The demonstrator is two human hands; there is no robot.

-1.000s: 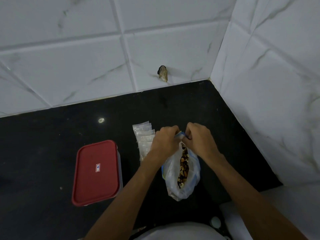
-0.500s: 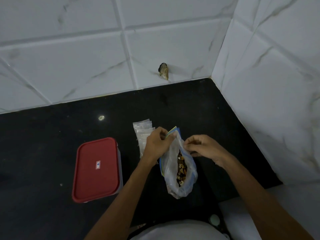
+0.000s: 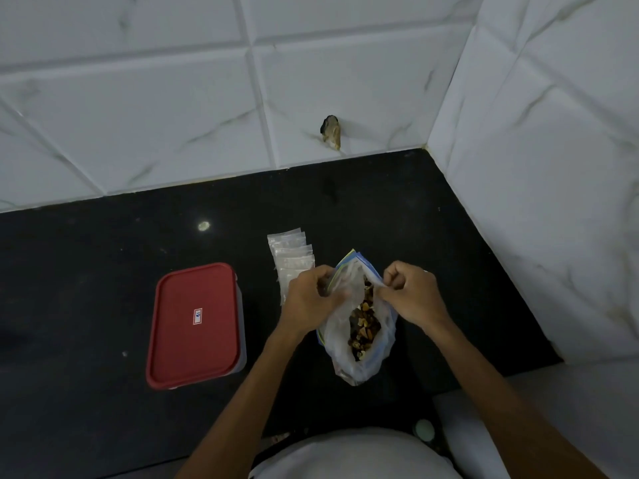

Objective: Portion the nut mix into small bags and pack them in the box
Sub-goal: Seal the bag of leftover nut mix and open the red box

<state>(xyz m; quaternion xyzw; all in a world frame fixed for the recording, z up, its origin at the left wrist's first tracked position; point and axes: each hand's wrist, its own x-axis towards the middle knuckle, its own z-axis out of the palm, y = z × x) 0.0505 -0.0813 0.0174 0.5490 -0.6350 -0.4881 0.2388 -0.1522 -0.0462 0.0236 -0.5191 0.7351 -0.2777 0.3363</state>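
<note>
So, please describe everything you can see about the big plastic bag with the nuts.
The nut bag is clear, thin, crinkled plastic with a blue and yellow zip strip at its mouth. It lies on the black counter, mouth open and raised toward the wall. Brown mixed nuts show inside. The left hand and right hand each pinch one side of the mouth.

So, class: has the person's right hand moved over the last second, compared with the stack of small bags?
Yes. The right hand has drawn rightward, away from the small bags, pulling the nut bag mouth open.
</note>
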